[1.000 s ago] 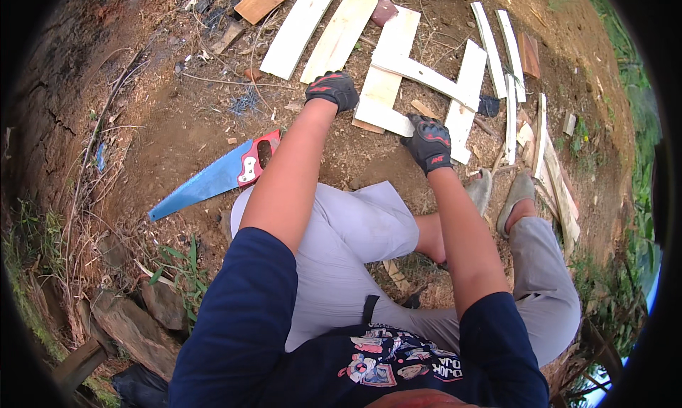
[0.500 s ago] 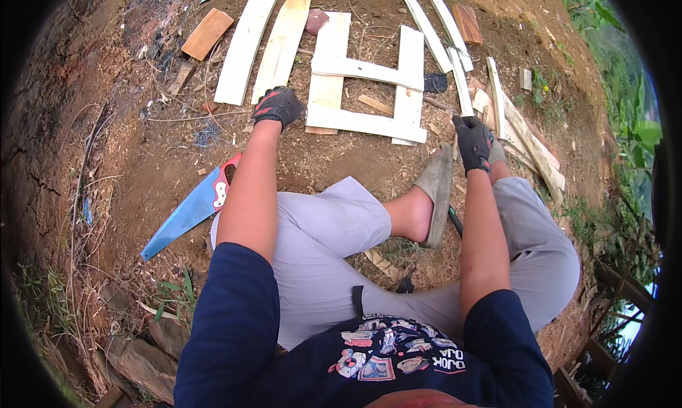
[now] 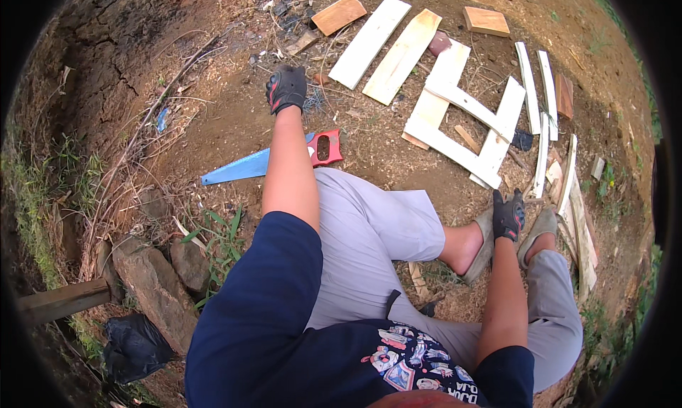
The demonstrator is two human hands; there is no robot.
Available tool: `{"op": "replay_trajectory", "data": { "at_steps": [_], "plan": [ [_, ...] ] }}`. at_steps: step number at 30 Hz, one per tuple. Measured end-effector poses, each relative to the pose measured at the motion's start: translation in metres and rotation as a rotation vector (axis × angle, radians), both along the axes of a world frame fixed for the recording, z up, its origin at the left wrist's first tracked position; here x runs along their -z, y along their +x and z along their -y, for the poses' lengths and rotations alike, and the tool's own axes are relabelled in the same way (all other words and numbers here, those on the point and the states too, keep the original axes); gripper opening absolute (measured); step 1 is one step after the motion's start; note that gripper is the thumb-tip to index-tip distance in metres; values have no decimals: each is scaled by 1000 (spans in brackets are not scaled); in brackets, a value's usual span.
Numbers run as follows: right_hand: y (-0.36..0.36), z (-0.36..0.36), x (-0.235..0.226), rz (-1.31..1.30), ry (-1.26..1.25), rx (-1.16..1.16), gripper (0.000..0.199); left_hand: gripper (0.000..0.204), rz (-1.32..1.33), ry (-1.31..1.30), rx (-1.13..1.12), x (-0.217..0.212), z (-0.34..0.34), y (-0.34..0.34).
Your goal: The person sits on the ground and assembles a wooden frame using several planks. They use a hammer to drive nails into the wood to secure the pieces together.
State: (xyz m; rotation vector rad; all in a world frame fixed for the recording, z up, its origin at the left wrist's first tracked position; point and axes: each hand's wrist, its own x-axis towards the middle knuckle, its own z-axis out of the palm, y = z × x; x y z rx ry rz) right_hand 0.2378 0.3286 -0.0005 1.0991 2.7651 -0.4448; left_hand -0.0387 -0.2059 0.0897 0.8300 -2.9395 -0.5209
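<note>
My left hand (image 3: 286, 89), in a black glove with red marks, is a loose fist over bare soil at the upper left; nothing shows in it. Under that forearm lies a handsaw (image 3: 245, 168) with a blue blade and red handle. My right hand (image 3: 509, 216), gloved alike, has its fingers apart and holds nothing. It is over the ground beside my shoes, close to the lower end of a thin wooden strip (image 3: 541, 156). Between my hands, up the slope, a frame of pale boards (image 3: 455, 146) lies flat, two crosspieces over two longer boards.
Two loose planks (image 3: 371, 44) lie left of the frame, with a short brown block (image 3: 339, 14) beyond. Another wood block (image 3: 486, 21) sits at the top. Narrow offcuts (image 3: 584, 237) are piled at the right. Rocks (image 3: 153, 283) and a black plastic bag (image 3: 135, 347) are lower left.
The view has swung left, so the boards appear farther right. My right hand has let go of the thin strip and spread its fingers. My left hand has moved left, away from the boards.
</note>
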Motion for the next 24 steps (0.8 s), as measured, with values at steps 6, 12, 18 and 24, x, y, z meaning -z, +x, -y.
{"op": "replay_trajectory", "data": {
  "at_steps": [6, 12, 18, 24],
  "plan": [
    [-5, 3, -8, 16, -35, 0, 80, 51, 296, -130, 190, 83, 16, 16],
    [-10, 6, -13, -2, -98, 62, 81, 48, 328, -280, 208, 111, 4, 0],
    [-8, -2, 0, -22, -62, 54, 78, 37, 243, -377, 232, 108, -17, 5],
    [-13, 0, 22, -31, -76, 77, 75, 36, 220, -430, 99, 96, -14, 3]
  ]
}}
